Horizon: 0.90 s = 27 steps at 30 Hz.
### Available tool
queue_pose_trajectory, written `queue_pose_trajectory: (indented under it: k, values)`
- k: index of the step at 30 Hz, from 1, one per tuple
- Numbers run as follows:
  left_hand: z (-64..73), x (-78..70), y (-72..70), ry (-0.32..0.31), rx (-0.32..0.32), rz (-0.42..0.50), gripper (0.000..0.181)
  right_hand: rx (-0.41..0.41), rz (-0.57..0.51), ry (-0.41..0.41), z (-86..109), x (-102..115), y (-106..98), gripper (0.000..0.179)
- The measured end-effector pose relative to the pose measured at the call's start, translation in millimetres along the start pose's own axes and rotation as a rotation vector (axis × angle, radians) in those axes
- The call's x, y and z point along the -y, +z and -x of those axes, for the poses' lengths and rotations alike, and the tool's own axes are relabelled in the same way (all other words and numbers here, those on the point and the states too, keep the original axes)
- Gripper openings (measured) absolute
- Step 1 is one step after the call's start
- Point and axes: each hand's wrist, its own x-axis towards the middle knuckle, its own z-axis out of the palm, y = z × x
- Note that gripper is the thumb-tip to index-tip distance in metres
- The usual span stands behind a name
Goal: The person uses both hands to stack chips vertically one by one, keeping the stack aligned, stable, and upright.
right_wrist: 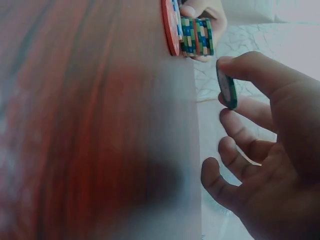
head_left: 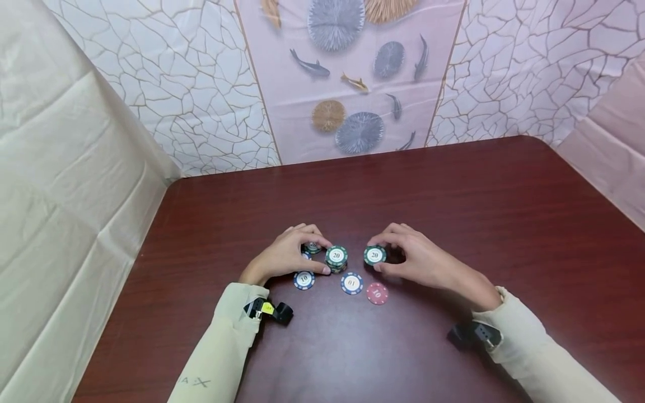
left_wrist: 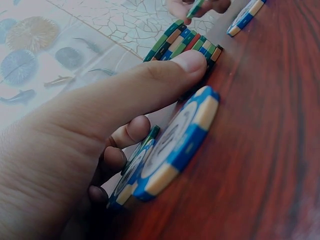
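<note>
My left hand (head_left: 284, 254) holds a stack of poker chips (head_left: 336, 256) between thumb and forefinger, a green 20 chip on top. Seen from the left wrist, the stack (left_wrist: 172, 42) mixes green, blue and red edges, and the thumb presses its near side. To the right, my right hand (head_left: 423, 257) pinches one green 20 chip (head_left: 375, 255) by its rim. In the right wrist view that green chip (right_wrist: 227, 86) is held up on edge between thumb and forefinger, apart from the stack (right_wrist: 197, 37), while the other fingers are loosely bent.
A blue chip (head_left: 351, 283) and a pink-red chip (head_left: 377, 293) lie in front of the hands. Another blue chip (head_left: 304, 280) lies near the left thumb, with a green chip (head_left: 312, 247) partly hidden under that hand. The dark red table (head_left: 403, 190) meets patterned cloth behind.
</note>
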Motion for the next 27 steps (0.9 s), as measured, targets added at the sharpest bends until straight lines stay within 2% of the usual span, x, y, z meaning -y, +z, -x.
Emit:
queue_pose_trajectory:
  k: [6,19,27]
  values:
    - [-0.3,0.9,6.0,0.004,0.012,0.005,0.042,-0.013,-0.024,0.01,-3.6,7.0,7.9,0.035]
    - [0.8,-0.1,-1.5,0.006,0.003,0.001,0.039,0.014,0.002,0.006,-34.1,33.2,18.4,0.035]
    - [-2.4,2.7,-2.4,0.015,0.011,-0.017,0.04,0.029,0.006,0.003,-44.6,36.8,24.7,0.035]
